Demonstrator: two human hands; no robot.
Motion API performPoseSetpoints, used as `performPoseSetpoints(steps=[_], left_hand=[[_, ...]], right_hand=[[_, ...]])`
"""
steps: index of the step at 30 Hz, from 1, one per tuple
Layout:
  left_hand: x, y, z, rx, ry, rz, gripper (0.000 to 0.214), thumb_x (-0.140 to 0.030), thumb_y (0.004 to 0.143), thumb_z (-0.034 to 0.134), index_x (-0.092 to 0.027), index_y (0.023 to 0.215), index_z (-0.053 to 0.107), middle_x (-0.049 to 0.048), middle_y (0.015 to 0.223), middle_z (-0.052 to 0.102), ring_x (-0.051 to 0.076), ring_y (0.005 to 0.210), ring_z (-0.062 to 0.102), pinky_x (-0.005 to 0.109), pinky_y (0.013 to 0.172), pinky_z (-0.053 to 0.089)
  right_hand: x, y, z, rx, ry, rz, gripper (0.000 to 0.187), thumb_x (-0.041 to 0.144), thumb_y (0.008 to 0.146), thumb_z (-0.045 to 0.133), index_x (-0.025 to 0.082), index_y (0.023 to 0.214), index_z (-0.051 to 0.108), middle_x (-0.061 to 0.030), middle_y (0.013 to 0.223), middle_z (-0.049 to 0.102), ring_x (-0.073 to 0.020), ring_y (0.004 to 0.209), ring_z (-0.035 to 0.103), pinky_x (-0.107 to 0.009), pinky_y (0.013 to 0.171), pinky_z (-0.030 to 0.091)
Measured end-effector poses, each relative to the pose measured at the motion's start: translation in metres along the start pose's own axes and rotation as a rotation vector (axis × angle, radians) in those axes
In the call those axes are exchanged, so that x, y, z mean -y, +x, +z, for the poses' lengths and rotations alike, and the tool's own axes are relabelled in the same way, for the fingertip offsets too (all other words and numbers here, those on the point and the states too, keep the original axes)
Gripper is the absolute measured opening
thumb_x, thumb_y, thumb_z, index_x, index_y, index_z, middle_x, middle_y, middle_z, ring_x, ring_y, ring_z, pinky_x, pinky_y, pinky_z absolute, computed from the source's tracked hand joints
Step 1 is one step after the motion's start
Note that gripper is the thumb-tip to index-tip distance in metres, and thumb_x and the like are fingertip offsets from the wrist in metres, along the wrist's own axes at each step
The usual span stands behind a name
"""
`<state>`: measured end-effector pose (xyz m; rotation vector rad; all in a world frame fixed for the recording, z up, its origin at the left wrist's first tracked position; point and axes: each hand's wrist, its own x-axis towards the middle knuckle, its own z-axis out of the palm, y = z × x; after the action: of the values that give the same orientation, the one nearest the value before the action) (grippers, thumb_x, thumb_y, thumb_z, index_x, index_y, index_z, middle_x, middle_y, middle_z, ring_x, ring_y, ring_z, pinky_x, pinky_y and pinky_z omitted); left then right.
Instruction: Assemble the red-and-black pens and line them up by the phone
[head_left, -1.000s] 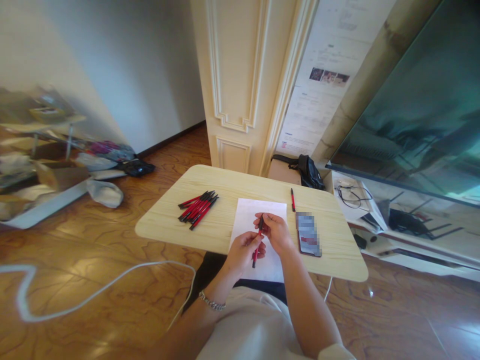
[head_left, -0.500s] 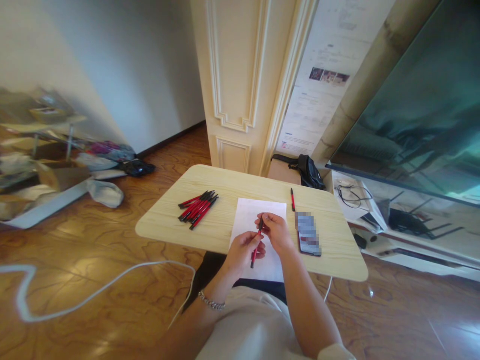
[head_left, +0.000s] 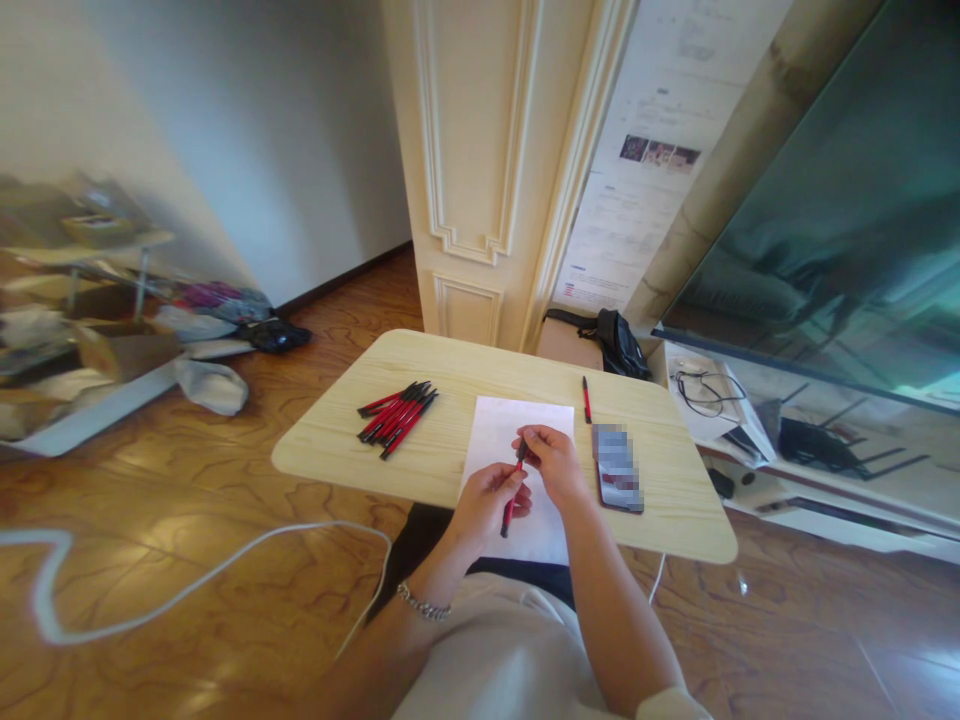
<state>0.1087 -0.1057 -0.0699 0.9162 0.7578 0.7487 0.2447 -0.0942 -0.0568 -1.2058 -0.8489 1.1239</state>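
Both hands are closed on one red pen (head_left: 508, 516) in the head view. The left hand (head_left: 486, 497) wraps the barrel from the left, and the right hand (head_left: 553, 462) pinches the black upper end between thumb and fingertips (head_left: 527, 437). The pen is held tilted, lower tip towards the person, just above the near half of the sheet of white paper (head_left: 501, 425), which lies at the middle of the table's near edge.

Against the frame a second ago little differs. The right hand's fingers have settled lower over the black end, so less of it shows above them, and the lower tip has drifted slightly towards the left. Both hands stay where they were over the paper.

Nothing on the wooden table (head_left: 330, 440) has moved. A bundle of red-and-black pens (head_left: 397, 411) lies towards the far-left corner, well apart from the hands. A single red pen (head_left: 586, 399) rests near the far edge, just beyond the paper's far-right corner. A phone (head_left: 616, 468) lies just right of the paper, beside the right hand — its screen is blurred. A bracelet (head_left: 424, 604) sits on the left wrist.
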Motion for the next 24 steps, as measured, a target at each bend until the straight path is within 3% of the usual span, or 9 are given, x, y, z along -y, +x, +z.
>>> performPoseSetpoints(steps=[4,11,14,20,24], left_hand=[[-0.0001,0.0004,0.0012,0.005,0.003,0.022,0.037,-0.046,0.072,0.068,-0.014,0.088,0.060,0.0050,0.071,0.064,0.015,0.061,0.062,0.031,0.063,0.053],[-0.0009,0.0021,0.0002,0.008,0.007,0.031,0.034,-0.041,0.069,0.071,-0.015,0.088,0.059,0.0022,0.068,0.063,0.014,0.060,0.062,0.028,0.061,0.051],[-0.0013,0.0014,-0.0013,0.005,0.021,0.028,0.035,-0.041,0.070,0.071,-0.015,0.089,0.059,0.0027,0.069,0.063,0.014,0.061,0.062,0.029,0.062,0.052],[-0.0010,-0.0003,0.0002,0.012,0.003,0.036,0.037,-0.042,0.072,0.069,-0.016,0.095,0.060,0.0025,0.070,0.063,0.014,0.062,0.063,0.030,0.065,0.052],[-0.0005,0.0011,-0.0002,0.016,0.016,0.049,0.037,-0.041,0.073,0.068,-0.016,0.098,0.058,0.0029,0.072,0.064,0.014,0.063,0.062,0.030,0.065,0.052]], right_hand=[[0.0046,-0.0028,-0.0017,0.055,0.051,0.048,0.036,0.049,0.078,0.056,0.018,0.093,0.066,-0.0068,0.084,0.068,-0.0152,0.071,0.060,-0.027,0.062,0.044],[0.0061,0.0018,-0.0001,-0.074,-0.180,-0.042,0.037,0.049,0.069,0.067,0.016,0.086,0.064,-0.0046,0.073,0.066,-0.0141,0.063,0.057,-0.025,0.057,0.041],[0.0034,0.0019,-0.0009,-0.037,-0.140,-0.027,0.033,0.047,0.071,0.065,0.016,0.082,0.064,-0.0051,0.072,0.066,-0.0140,0.063,0.057,-0.026,0.058,0.042],[0.0065,-0.0022,-0.0028,0.090,0.001,0.023,0.034,0.046,0.075,0.060,0.017,0.093,0.066,-0.0076,0.083,0.069,-0.0150,0.068,0.060,-0.027,0.060,0.043],[0.0091,-0.0004,-0.0017,0.045,-0.102,0.009,0.037,0.049,0.078,0.057,0.018,0.096,0.067,-0.0079,0.087,0.068,-0.0157,0.071,0.060,-0.027,0.061,0.043]])
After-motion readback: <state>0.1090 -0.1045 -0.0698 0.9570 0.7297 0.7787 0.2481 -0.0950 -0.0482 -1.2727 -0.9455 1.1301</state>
